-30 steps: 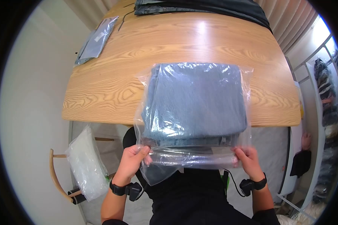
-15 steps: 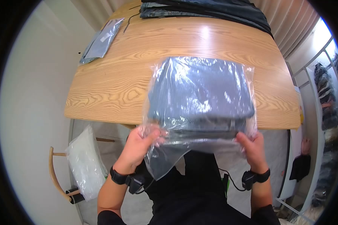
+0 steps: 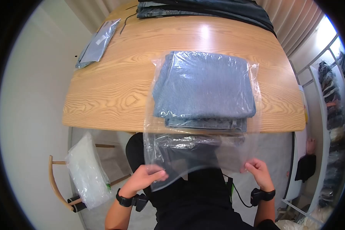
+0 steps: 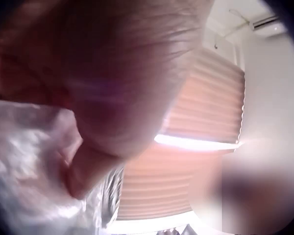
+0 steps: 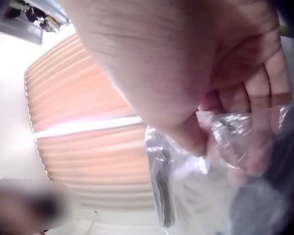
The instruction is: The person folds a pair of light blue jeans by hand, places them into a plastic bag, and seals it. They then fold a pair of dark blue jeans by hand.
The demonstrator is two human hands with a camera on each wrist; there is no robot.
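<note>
Looking down from the head camera, the left hand (image 3: 147, 177) and right hand (image 3: 257, 170) each pinch the open end of a clear plastic bag (image 3: 203, 153) holding folded jeans (image 3: 205, 90) on a wooden table (image 3: 115, 84). Wrist views show only fingers (image 5: 255, 122) curled on crinkled plastic and window blinds (image 4: 196, 147).

Far ahead of the hands, dark folded clothes (image 3: 214, 7) lie along the far edge of the wooden surface (image 3: 115, 92). A grey mailer bag (image 3: 97, 42) sits at its far left corner, well apart from them. Below and left of the left hand, a white plastic bag (image 3: 86, 170) hangs on a wooden chair (image 3: 55, 180). To the right of the right hand stands a clothes rack (image 3: 333, 107). Ribbed curtains (image 5: 83, 147) show in both wrist views.
</note>
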